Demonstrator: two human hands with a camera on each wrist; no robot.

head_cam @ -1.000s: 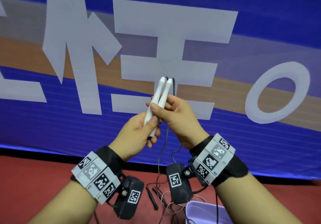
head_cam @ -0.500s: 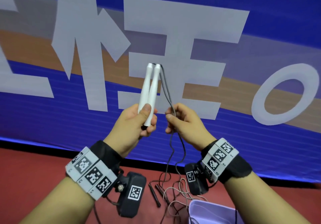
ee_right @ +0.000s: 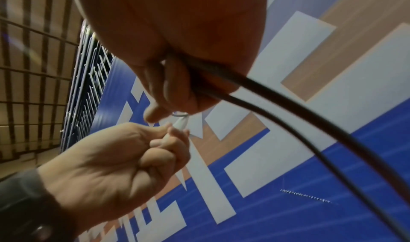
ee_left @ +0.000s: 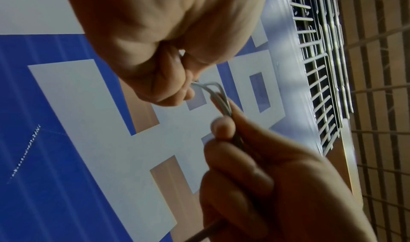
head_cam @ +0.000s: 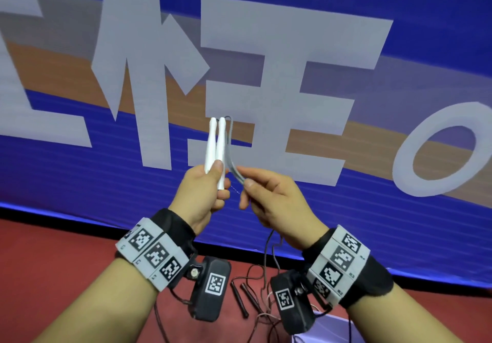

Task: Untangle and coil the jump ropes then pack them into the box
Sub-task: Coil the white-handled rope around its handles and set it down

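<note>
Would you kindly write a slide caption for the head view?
Left hand grips two white handles upright; right hand pinches their grey cord.

White handles (head_cam: pixel 216 148), grey cord (head_cam: pixel 232 165), blue banner (head_cam: pixel 80 183) (white lettering, tan stripe), red floor (head_cam: pixel 53 252).

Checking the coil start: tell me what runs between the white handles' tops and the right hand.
In the head view, the grey rope arcs from the white handles down to the right hand, which pinches it.

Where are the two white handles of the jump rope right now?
In the head view, the white handles stand side by side, upright, gripped by the left hand near the middle, just left of the right hand pinching the grey cord.
</note>
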